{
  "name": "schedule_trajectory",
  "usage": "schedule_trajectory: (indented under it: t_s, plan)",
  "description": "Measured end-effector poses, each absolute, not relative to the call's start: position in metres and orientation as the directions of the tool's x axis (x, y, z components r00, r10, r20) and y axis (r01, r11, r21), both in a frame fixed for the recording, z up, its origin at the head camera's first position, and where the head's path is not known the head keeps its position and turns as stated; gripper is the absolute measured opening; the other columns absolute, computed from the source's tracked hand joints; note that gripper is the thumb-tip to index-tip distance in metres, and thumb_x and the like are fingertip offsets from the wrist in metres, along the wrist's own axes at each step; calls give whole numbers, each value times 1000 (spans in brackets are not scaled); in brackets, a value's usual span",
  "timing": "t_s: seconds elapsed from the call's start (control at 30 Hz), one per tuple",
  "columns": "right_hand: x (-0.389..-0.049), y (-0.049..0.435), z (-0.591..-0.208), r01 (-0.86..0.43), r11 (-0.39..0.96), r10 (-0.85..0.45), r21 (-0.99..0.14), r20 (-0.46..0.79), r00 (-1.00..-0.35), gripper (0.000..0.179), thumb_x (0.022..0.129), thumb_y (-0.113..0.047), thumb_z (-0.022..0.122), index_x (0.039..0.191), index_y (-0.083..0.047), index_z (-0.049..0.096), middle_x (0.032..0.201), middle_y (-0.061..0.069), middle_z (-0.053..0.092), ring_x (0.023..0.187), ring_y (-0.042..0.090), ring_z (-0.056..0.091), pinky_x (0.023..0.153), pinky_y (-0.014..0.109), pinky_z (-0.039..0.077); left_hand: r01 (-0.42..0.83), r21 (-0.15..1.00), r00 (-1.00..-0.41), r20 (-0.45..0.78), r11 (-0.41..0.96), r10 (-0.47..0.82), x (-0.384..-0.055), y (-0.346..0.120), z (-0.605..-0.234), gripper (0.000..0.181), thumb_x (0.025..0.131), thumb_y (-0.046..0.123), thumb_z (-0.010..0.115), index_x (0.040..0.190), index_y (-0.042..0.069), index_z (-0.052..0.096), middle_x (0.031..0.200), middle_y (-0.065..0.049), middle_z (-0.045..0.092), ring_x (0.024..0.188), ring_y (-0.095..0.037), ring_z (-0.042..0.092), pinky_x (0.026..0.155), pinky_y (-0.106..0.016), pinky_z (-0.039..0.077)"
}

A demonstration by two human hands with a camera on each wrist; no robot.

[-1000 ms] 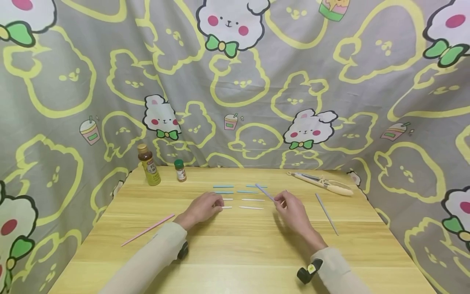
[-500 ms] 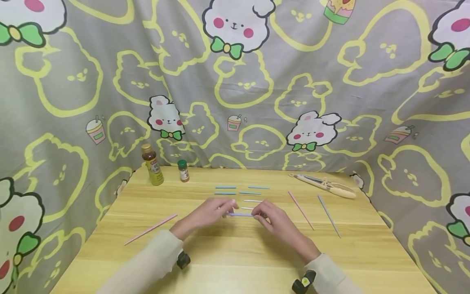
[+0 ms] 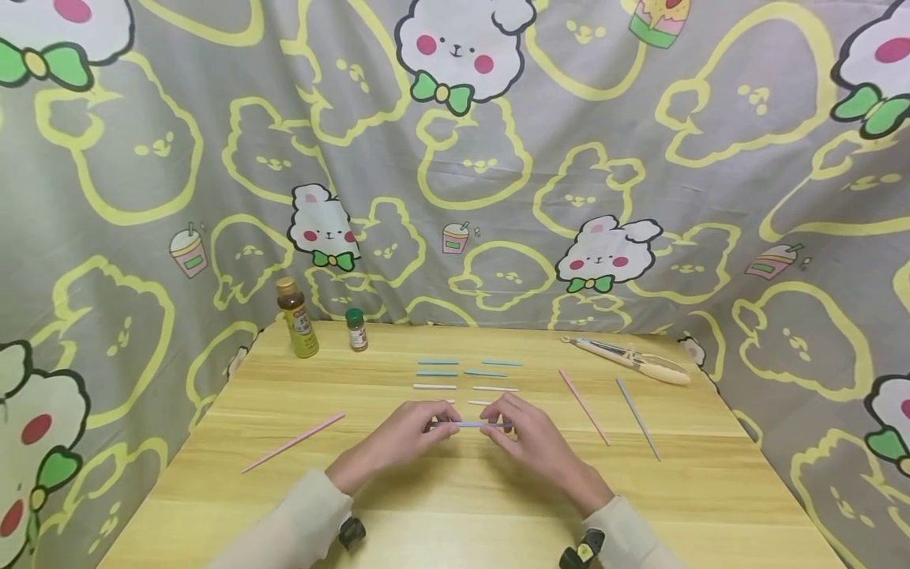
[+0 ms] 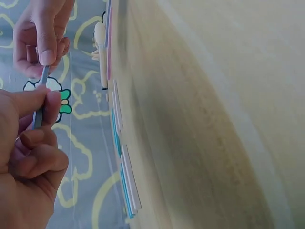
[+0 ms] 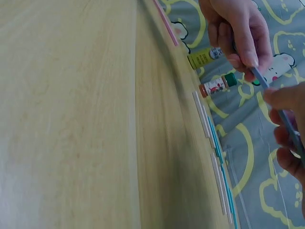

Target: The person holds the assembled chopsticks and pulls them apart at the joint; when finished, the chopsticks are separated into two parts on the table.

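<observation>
Both hands, left hand [image 3: 398, 438] and right hand [image 3: 529, 435], pinch the ends of a short bluish straw piece [image 3: 471, 424] just above the table [image 3: 455, 490]. Beyond lie six clearly visible cut pieces [image 3: 469, 375], others partly hidden; placement appears unfinished. Three long straws remain: pink straw [image 3: 293, 442], pink straw [image 3: 583, 406], grey straw [image 3: 637, 419]. Farthest: two bottles [image 3: 298, 328], one pair of tongs [image 3: 629, 359]

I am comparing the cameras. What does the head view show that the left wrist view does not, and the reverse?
Only the head view shows the brown bottle, the small green-capped jar and the long pink straw at the left. Only the left wrist view shows the left hand fingers close up, pinching the straw end. Both show the right hand and the left hand holding one short straw piece between them, above the table.
</observation>
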State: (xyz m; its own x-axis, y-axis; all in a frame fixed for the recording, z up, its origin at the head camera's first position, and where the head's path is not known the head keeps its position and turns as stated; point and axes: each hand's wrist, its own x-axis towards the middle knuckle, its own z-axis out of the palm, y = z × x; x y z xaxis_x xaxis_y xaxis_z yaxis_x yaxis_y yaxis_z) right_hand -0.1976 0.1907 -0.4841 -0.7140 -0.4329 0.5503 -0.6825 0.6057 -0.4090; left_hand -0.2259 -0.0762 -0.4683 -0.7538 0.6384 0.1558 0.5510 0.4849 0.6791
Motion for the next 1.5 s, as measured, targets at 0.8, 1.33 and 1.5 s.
schedule_trajectory:
  t_s: [0.8, 1.33, 1.5]
  plan:
    - [-209, 255, -488, -606, 579, -303, -546, 546, -781, 3, 103, -11, 75, 104, -13, 73, 85, -10, 63, 62, -3, 41, 124, 17, 32, 520, 615, -839, 236, 593, 490, -234, -119, -471, 19, 112, 26, 64, 118, 16, 78, 87, 5, 67, 67, -3, 48, 60, -23, 44]
    - [-226, 223, -515, -462, 633, -338, -621, 315, -887, 8, 101, -13, 78, 107, -18, 75, 105, -6, 73, 96, 7, 65, 88, 29, 58, 550, 444, -825, 159, 707, 543, -255, -99, -489, 5, 106, 22, 73, 105, 20, 77, 100, 5, 78, 91, -13, 69, 82, -40, 58]
    - [-236, 209, -517, -431, 646, -337, -630, 272, -901, 7, 101, -15, 79, 107, -14, 76, 104, -5, 71, 96, 10, 64, 88, 31, 57, 592, 375, -797, 140, 713, 588, -263, -89, -492, 5, 105, 21, 74, 106, 18, 78, 102, 5, 75, 93, -13, 70, 83, -39, 61]
